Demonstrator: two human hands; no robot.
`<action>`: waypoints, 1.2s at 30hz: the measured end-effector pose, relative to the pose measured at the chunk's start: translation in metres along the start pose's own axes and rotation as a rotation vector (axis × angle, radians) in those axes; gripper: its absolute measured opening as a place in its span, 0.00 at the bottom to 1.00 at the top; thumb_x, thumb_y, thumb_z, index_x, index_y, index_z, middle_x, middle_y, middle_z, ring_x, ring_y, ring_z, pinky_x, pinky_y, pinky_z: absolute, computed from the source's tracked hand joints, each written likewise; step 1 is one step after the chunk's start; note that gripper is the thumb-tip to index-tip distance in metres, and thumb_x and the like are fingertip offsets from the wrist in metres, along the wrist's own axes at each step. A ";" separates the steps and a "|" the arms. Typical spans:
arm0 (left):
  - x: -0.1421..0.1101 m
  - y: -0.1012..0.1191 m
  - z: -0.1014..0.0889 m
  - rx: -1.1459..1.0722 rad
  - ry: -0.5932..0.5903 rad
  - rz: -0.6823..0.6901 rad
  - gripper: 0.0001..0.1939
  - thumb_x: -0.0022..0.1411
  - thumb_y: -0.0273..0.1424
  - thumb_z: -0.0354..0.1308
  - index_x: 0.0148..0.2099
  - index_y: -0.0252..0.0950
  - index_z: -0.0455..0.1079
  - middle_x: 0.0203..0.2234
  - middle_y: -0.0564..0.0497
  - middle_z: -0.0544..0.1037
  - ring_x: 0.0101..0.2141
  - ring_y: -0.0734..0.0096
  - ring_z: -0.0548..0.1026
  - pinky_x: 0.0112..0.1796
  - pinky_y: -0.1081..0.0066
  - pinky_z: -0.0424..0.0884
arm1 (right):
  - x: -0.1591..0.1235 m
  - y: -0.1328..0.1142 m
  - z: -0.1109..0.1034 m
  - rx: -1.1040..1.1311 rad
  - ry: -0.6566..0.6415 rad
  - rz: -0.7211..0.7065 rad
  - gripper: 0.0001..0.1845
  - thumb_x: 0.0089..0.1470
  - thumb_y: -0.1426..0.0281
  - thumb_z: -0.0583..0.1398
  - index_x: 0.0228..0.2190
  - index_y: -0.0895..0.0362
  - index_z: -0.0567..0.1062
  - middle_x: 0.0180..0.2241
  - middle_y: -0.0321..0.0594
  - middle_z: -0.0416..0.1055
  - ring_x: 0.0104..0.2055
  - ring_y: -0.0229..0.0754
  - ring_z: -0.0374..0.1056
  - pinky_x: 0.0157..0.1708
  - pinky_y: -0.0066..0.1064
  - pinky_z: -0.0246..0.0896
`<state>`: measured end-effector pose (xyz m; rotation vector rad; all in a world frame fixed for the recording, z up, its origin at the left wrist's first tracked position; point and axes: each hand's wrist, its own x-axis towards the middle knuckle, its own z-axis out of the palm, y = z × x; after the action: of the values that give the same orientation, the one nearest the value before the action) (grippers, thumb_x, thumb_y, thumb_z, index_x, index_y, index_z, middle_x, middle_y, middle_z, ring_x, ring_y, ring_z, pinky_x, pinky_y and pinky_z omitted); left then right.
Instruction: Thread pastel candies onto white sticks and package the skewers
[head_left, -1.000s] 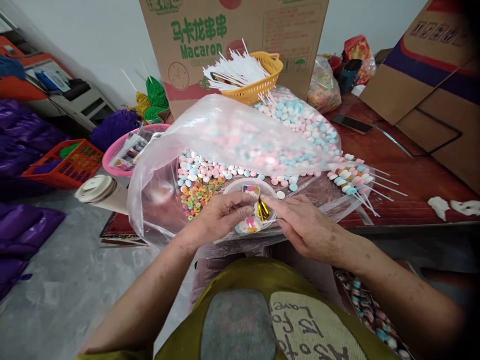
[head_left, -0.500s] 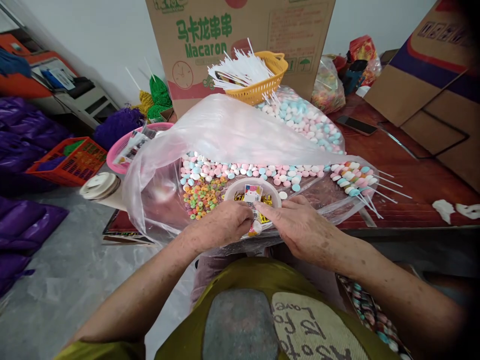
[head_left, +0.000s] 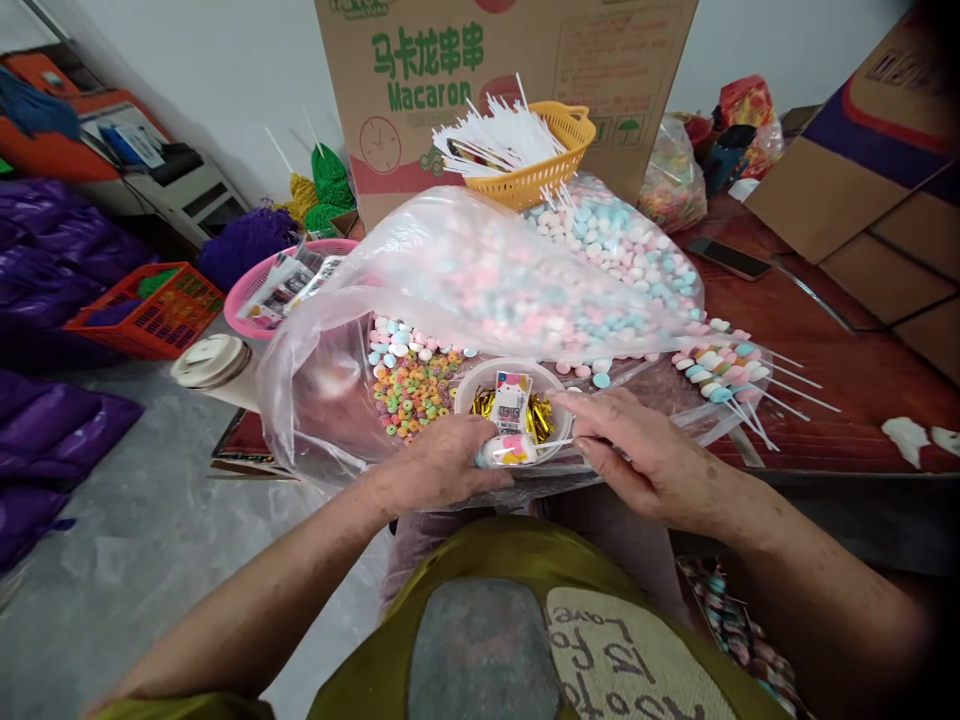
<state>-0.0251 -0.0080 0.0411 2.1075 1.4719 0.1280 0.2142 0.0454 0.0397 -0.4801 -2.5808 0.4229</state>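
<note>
My left hand [head_left: 442, 462] is closed around a candy skewer [head_left: 514, 450] in a printed white, pink and yellow wrapper. Its thin white stick points right, where the fingers of my right hand [head_left: 637, 450] pinch the end. The skewer lies across the near rim of a round white bowl [head_left: 466, 375]. In the bowl are gold twist ties [head_left: 540, 415] and a stack of small printed wrappers [head_left: 513, 400]. Loose ring-shaped candies [head_left: 416, 390] lie left of the bowl, with pink, white and blue candies [head_left: 397, 340] behind them.
A large clear plastic bag [head_left: 442, 240] of candies covers the middle of the table. Finished-looking candy skewers [head_left: 720, 365] lie on the right. Behind stand a yellow basket [head_left: 525, 185] of white sticks and a cardboard box [head_left: 420, 140]. A pink basket [head_left: 240, 300] sits left; a phone [head_left: 727, 258] lies right.
The wrapped skewer and its stick now show between my hands, over the bowl's near rim. My right hand has moved right, away from my left. The plastic bag's edge has dropped over the candies.
</note>
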 end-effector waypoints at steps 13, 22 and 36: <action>0.022 0.033 0.018 -0.316 0.060 0.079 0.16 0.53 0.36 0.58 0.43 0.33 0.68 0.34 0.47 0.75 0.36 0.63 0.72 0.37 0.65 0.68 | 0.023 -0.018 0.012 -0.081 -0.044 -0.123 0.26 0.51 0.79 0.48 0.54 0.64 0.59 0.42 0.49 0.71 0.41 0.46 0.64 0.43 0.43 0.59; 0.036 0.039 0.036 -1.346 0.332 -0.059 0.26 0.53 0.56 0.50 0.31 0.35 0.64 0.16 0.56 0.65 0.15 0.79 0.64 0.16 0.77 0.61 | 0.016 -0.013 -0.008 -0.097 0.331 0.085 0.11 0.52 0.73 0.57 0.40 0.56 0.70 0.35 0.43 0.67 0.39 0.45 0.64 0.38 0.38 0.62; 0.029 0.024 0.057 -1.859 0.114 0.006 0.15 0.53 0.38 0.62 0.40 0.35 0.69 0.24 0.52 0.75 0.23 0.74 0.73 0.27 0.72 0.71 | 0.017 -0.014 0.021 0.056 0.330 -0.125 0.08 0.51 0.82 0.54 0.29 0.57 0.68 0.31 0.42 0.66 0.36 0.40 0.64 0.36 0.31 0.63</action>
<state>0.0282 -0.0101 -0.0011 0.5288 0.6529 1.1009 0.1855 0.0357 0.0340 -0.3345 -2.2594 0.3404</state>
